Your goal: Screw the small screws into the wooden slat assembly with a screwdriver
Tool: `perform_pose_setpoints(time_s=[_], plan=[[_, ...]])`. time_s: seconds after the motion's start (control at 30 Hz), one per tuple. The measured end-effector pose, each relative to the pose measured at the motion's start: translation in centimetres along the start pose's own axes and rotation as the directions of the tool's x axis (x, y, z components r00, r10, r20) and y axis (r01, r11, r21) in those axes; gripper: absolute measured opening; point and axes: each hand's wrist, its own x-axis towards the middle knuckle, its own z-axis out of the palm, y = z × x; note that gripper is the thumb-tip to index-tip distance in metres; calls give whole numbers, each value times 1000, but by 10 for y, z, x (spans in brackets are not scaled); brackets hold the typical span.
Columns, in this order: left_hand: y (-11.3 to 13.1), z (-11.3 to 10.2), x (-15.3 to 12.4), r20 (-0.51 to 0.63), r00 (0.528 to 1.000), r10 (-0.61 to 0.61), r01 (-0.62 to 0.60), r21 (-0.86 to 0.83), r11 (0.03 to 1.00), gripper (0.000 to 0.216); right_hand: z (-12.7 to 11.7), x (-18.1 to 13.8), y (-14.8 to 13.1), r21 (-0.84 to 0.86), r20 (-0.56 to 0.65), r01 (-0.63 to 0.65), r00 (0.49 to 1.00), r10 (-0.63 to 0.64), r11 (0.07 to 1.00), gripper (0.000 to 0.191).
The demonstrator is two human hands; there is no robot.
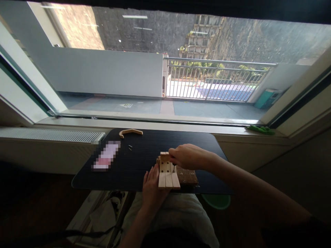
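Observation:
A small wooden assembly of pale slats (pixel 167 172) with holes lies near the front edge of a black tabletop (pixel 124 168), with a darker brown board (pixel 188 176) under or beside it. My left hand (pixel 152 186) lies flat against the slats' left side, fingers stretched out. My right hand (pixel 186 156) is closed in a pinch over the far end of the slats; what it pinches is too small to see.
A curved wooden piece (pixel 130 132) lies at the tabletop's far edge. A few small screws (pixel 130 147) and a blurred pink card (pixel 106 155) lie left of centre. A radiator (pixel 49 135) and a large window stand behind. A green bucket (pixel 216 200) sits below the table.

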Motion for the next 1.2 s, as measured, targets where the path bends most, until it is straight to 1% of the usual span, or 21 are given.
perform_pose_setpoints(time_s=[0.2,0.33,0.43,0.53,0.67,0.73,0.9,1.07,1.2], plan=[[-1,0,0,3,1000,-4,4,-9,1000,83,-3,1,-1,-35,-1,-30,1000,30,999,36],[-2,-2,-1,16,1000,3,-3,-26,1000,84,-3,1,-2,-24,1,-49,999,49,998,38],[-2,-2,-1,10,1000,3,-3,-19,1000,83,0,-1,-2,-8,-22,-54,998,54,999,34],[-2,1,-1,1,1000,6,-6,-8,1000,83,4,-4,-1,7,-37,-43,998,43,999,25],[-3,3,-2,0,1000,4,-4,-2,1000,81,4,-7,0,62,-8,-5,1000,5,998,28],[-2,2,-2,3,1000,5,-5,-7,1000,82,3,-8,0,90,14,5,1000,-7,996,25],[0,-1,-1,15,1000,-9,9,-15,1000,81,5,-7,1,109,18,-43,999,41,993,21],[0,-2,-1,18,1000,-3,3,-23,1000,81,6,-7,3,146,55,-3,998,-5,989,21],[0,-1,-1,9,1000,-7,7,-29,1000,83,5,-7,3,156,59,-49,997,41,986,22]])
